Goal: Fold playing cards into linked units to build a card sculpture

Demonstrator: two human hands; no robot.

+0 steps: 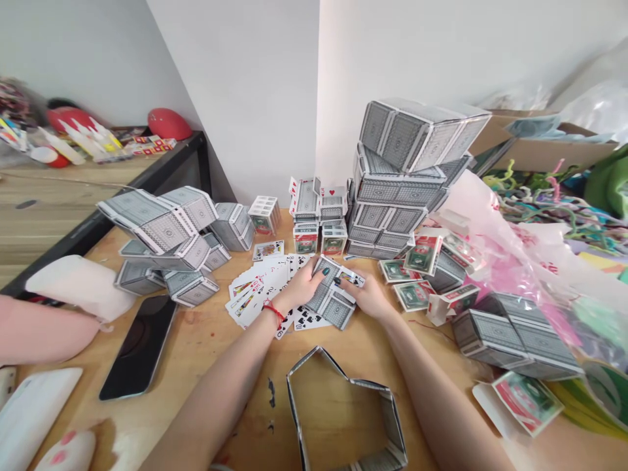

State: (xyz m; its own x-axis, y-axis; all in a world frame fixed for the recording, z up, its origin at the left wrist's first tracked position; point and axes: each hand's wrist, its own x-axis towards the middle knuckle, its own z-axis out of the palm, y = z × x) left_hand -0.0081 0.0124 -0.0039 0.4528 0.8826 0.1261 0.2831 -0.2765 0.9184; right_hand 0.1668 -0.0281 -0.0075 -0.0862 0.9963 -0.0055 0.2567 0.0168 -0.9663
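Observation:
At the middle of the table, my left hand (303, 288) and my right hand (367, 293) hold a group of playing cards (331, 297), grey patterned backs up, with dark-nailed thumbs on top. The cards seem to be joined or overlapped; how they connect is hidden. Under and left of them, loose playing cards (255, 291) lie fanned face up. Closer to me, between my forearms, an open frame of linked cards (293, 409) stands on edge.
A tall stack of card-built blocks (392, 176) rises behind my right hand; a lower stack (171, 242) stands left. Opened card boxes (412, 296) and plastic wrap (490, 216) lie right. A phone (140, 347) and a mouse (66, 451) are at left.

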